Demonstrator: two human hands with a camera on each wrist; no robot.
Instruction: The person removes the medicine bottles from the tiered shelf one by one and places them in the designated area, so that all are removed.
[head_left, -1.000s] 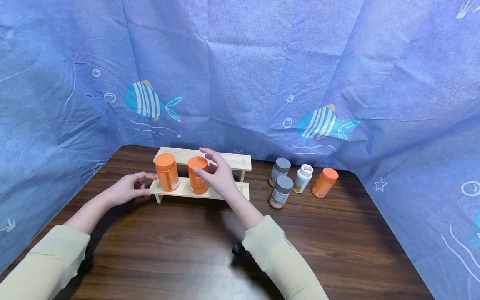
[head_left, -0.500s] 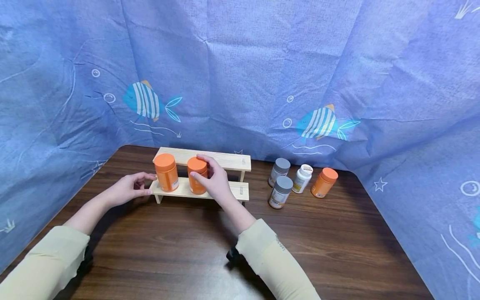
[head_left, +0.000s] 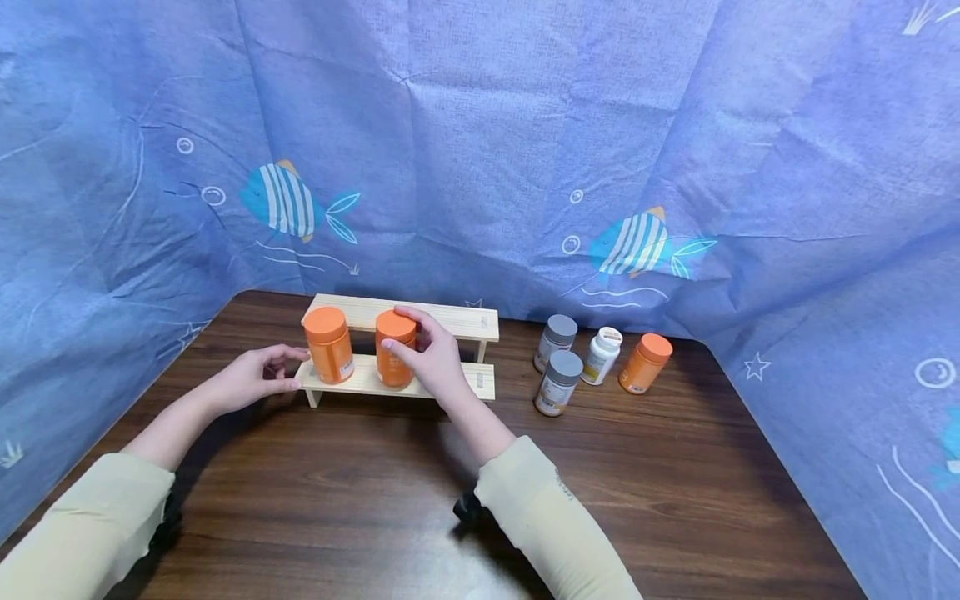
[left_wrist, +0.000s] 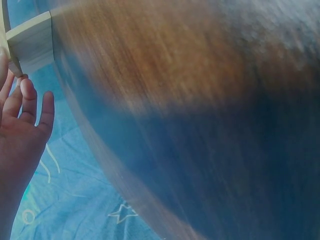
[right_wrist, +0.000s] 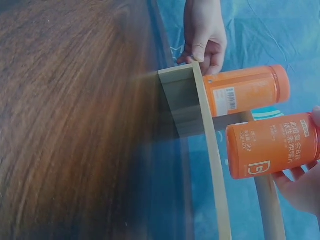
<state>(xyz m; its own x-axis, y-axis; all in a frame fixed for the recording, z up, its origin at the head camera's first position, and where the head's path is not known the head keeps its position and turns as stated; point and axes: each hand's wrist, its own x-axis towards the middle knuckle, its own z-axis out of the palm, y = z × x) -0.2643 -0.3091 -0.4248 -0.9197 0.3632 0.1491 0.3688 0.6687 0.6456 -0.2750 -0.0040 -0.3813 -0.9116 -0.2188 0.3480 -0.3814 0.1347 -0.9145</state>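
A two-step wooden display rack (head_left: 405,315) stands at the back left of the table. My left hand (head_left: 251,379) holds the left end of its lower step, thumb at the front edge, as the right wrist view also shows. Close beside those fingers an orange vitamin bottle (head_left: 330,346) stands upright on the lower step. To its right is a second orange vitamin bottle (right_wrist: 272,145), which my right hand (head_left: 438,358) grips near the lid between thumb and fingers. In the right wrist view a narrow gap shows between this bottle's base and the step.
Right of the rack stand two grey-lidded bottles (head_left: 558,382), a white bottle (head_left: 602,356) and another orange bottle (head_left: 646,363). The dark wooden table (head_left: 337,500) stretches in front. A blue fish-print cloth (head_left: 480,150) hangs behind and at both sides.
My right hand has closed its thumb and fingers onto the second orange vitamin bottle, having been spread beside it. The left hand keeps its place at the rack's end.
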